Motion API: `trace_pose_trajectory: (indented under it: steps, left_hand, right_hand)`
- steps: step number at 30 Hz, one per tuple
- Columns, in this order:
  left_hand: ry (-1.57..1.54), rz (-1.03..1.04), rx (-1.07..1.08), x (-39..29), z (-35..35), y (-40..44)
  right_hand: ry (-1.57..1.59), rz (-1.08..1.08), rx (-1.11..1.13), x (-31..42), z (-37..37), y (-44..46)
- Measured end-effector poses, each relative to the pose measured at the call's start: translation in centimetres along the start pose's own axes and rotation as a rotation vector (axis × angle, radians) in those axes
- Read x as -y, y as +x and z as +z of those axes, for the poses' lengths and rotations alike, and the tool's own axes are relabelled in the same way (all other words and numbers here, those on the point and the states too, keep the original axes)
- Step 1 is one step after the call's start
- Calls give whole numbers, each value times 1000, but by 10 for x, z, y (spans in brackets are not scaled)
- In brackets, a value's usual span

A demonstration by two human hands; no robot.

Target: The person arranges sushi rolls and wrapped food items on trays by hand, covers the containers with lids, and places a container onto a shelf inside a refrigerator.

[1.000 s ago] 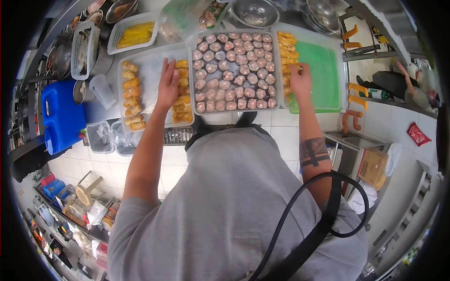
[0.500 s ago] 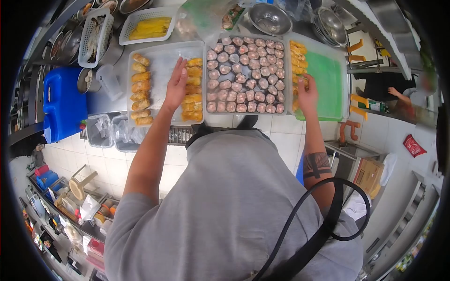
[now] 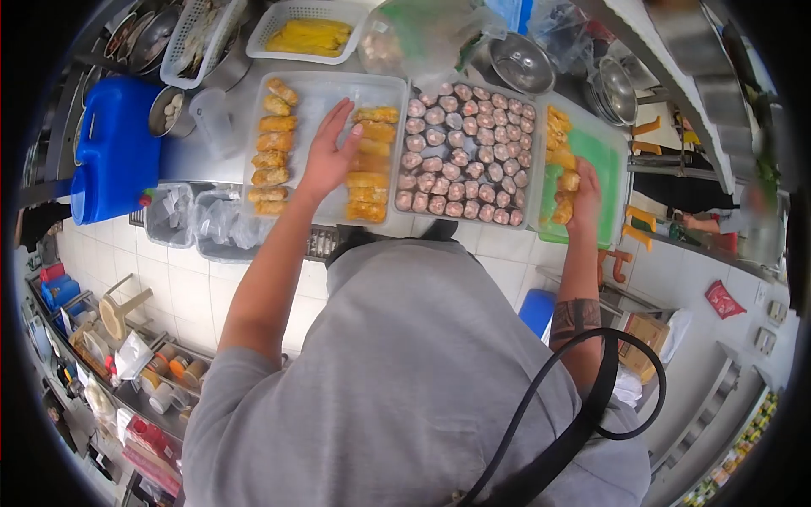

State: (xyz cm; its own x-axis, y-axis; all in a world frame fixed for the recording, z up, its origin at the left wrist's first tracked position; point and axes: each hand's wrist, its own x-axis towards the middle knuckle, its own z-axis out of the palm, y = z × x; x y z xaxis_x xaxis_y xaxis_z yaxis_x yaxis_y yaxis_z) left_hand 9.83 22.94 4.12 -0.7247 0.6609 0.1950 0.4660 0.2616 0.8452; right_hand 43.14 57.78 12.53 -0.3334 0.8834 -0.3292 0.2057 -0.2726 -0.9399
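My left hand [image 3: 329, 159] is open, fingers stretched out, above the left clear tray [image 3: 291, 78]. It is beside a column of golden rolls [image 3: 369, 180]; another column of rolls [image 3: 270, 158] lines the tray's left side. In the green-bottomed tray [image 3: 598, 150], my right hand [image 3: 587, 201] is closed around a golden roll [image 3: 568, 181]. More rolls [image 3: 557, 127] lie along that tray's left side, with a gap of green just left of my fingers. Between the two trays, a middle tray [image 3: 534, 221] holds many round pinkish dumplings [image 3: 460, 158] in rows.
A white basket [image 3: 363, 19] with yellow strips, a plastic bag [image 3: 422, 42] and a steel bowl [image 3: 522, 63] stand behind the trays. A blue jerrycan [image 3: 114, 152] is at the left. Bins with plastic bags [image 3: 232, 224] sit below the counter. Another person's arm [image 3: 701, 223] shows at far right.
The view has shifted, so the trays appear further right. My right hand has drawn nearer to me and to the right, with a roll in its fingers. My left hand stays open over the left tray.
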Motion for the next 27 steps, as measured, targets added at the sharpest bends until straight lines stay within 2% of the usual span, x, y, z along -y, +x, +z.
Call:
trace_pose_trajectory:
  steps: [2, 3, 5, 6, 7, 9, 10, 12, 14, 16, 17, 19, 20, 22, 23, 25, 26, 27]
  left_hand:
    - [-241, -130, 61, -8, -8, -2]
    - [-238, -129, 58, -14, -11, -3]
    - [-708, -440, 195, -29, -16, -8]
    - [-700, -443, 185, -41, -22, -9]
    - [-816, -560, 203, -55, -30, -10]
    - [-962, -738, 250, -66, -44, -9]
    - [-963, -748, 229, -61, -47, -9]
    - [-1116, -849, 89, -42, -52, -2]
    - [-1125, -804, 4, -16, -55, 12]
    - [-978, -718, -89, -3, -51, 31]
    - [-980, -721, -106, 4, -52, 40]
    - [-565, -700, 2, 23, -47, 53]
    - [-566, -698, 6, 32, -44, 56]
    - [-268, -596, 113, 39, -39, 61]
    - [-270, -588, 124, 41, -34, 61]
    - [-74, -459, 165, 28, -34, 62]
    - [-72, -449, 179, 28, -31, 64]
    - [85, -373, 160, 29, -29, 65]
  right_hand:
    - [-54, 4, 158, 16, 59, -25]
    - [-68, 19, 231, 21, 102, -39]
    - [-65, 58, 362, 14, 181, -52]
    - [-62, 32, 402, 10, 222, -60]
    - [-59, 7, 444, 5, 261, -66]
    - [-214, -326, 520, -23, 324, -54]
    - [-217, -319, 541, -28, 348, -50]
    - [-157, -463, 656, -36, 389, -49]
    - [-222, -401, 700, -31, 413, -49]
    - [-290, -343, 725, -32, 424, -40]
    - [-414, -455, 754, -33, 425, -30]
    - [-608, -618, 801, -33, 417, -18]
    - [-609, -618, 797, -29, 409, -13]
    - [-820, -713, 873, -16, 393, -9]
    - [-821, -711, 858, -16, 389, -5]
    - [-924, -1169, 802, -18, 377, 3]
    - [-926, -1164, 785, -18, 371, 9]
    - [-962, -1152, 752, -15, 367, 10]
